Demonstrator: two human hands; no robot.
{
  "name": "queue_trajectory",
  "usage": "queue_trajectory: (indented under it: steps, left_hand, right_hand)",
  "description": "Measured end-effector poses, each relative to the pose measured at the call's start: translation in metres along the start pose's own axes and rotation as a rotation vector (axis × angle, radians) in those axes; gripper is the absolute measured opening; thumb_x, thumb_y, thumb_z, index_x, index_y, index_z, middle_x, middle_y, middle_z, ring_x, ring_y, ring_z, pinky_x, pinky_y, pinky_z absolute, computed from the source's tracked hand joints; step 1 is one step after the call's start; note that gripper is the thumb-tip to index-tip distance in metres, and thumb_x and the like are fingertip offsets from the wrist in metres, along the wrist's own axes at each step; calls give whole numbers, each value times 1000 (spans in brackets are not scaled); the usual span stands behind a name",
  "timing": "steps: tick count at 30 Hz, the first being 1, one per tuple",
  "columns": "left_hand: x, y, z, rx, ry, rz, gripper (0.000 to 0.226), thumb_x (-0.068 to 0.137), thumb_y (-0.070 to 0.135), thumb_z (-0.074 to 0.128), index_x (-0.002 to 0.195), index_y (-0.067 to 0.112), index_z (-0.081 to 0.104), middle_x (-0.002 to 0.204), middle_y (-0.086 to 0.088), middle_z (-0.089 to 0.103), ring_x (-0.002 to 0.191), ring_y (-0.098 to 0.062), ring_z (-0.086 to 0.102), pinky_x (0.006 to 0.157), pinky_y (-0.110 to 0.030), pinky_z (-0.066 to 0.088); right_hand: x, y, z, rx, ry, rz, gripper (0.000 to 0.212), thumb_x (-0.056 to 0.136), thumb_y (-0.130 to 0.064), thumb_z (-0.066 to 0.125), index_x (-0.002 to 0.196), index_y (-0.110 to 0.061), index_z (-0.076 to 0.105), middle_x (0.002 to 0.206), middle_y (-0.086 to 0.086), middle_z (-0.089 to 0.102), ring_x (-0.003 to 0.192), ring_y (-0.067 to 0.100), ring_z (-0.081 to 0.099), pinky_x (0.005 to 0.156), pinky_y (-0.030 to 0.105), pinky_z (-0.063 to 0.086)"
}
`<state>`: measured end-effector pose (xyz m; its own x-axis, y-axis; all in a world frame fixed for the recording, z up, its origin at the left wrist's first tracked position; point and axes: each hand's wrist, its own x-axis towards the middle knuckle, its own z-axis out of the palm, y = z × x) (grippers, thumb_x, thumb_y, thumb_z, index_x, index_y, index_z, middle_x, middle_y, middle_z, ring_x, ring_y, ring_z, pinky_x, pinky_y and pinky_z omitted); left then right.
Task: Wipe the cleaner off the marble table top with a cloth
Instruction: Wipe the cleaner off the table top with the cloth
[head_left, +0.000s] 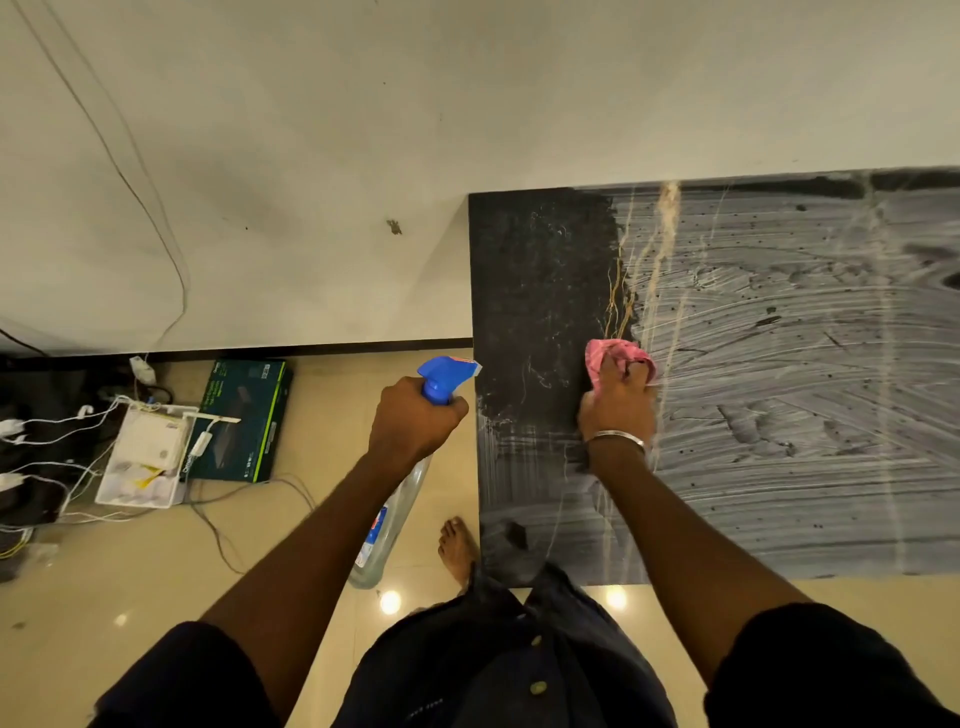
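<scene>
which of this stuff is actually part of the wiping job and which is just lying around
For the job:
pink cloth, gripped by the right hand
marble table top
smeared cleaner
spray bottle, held in the left hand

Just lying about, on the floor:
green box
white tray of papers
cables

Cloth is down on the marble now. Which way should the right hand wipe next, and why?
Probably sweep the pink cloth rightward. The right hand grips it on the marble table top right at the border: the slab to its left is dark and mostly wiped, while white streaky cleaner covers the slab to its right. The left hand only holds the spray bottle off the table.
</scene>
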<state>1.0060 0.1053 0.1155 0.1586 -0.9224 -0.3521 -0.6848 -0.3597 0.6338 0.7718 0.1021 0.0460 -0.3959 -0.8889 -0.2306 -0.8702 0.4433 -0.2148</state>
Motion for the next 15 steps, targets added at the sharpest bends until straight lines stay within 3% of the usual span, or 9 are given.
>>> queue_trajectory:
  steps: [2,6,9,12,15]
  left_hand:
    - [-9,0,3,-3,20,-25,19,84,25,67,77,12,55,56,3,48,51,-10,47,55,-19,38]
    - [-23,-7,7,-9,53,-93,19,83,25,68,79,9,57,56,1,51,51,-10,50,52,-17,38]
    - [-27,-11,6,-3,57,-106,20,84,24,67,80,8,57,56,1,51,52,-11,50,52,-17,37]
    - [-27,-15,4,14,43,-95,20,85,24,67,78,9,56,56,1,50,51,-11,48,52,-17,37]
    - [-21,-16,1,17,29,-72,21,84,25,67,75,9,57,56,0,52,54,-14,52,55,-20,42]
  right_hand:
    - [-12,-22,6,15,-40,-47,62,89,-26,57,146,-19,34,146,21,31,124,46,40,90,51,49]
    - [-47,-78,27,15,-129,-326,61,92,-23,56,147,-16,30,145,19,30,121,39,45,88,45,53]
    - [-66,-103,36,31,-189,-485,55,94,-18,57,144,-15,35,146,16,34,118,33,49,91,41,52]
    - [-63,-95,34,10,-194,-526,56,93,-17,58,144,-17,34,146,15,33,119,34,48,89,44,53]
    - [-50,-63,22,3,-137,-407,60,92,-23,56,146,-19,29,143,16,33,120,36,46,87,46,52]
